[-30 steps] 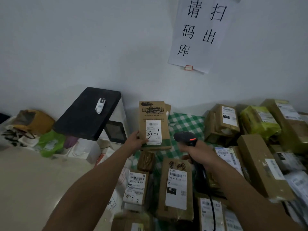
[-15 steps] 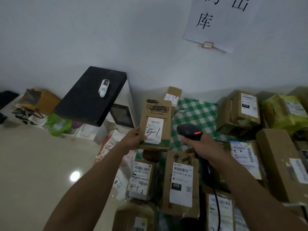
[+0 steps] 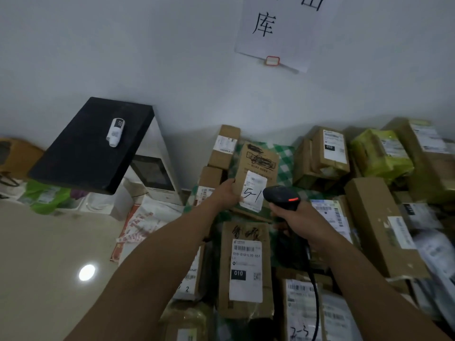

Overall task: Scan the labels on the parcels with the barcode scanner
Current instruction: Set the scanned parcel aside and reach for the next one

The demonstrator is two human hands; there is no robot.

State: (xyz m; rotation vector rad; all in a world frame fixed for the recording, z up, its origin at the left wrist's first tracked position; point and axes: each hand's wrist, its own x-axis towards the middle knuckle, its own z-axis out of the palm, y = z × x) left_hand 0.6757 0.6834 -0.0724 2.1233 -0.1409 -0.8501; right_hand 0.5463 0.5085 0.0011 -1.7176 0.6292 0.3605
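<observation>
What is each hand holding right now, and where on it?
The left hand grips the 5-1 parcel by its lower left edge. The right hand grips the scanner by its handle.

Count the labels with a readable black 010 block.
2. One on the long brown parcel lying just below the parcel marked 5-1; one on the box near the wall, to its right. Other labels are blurred or covered, so more may exist.

held parcel [image 3: 259, 160] "5-1", carton [image 3: 246, 232] "010", sign [image 3: 285, 38] "库"
</observation>
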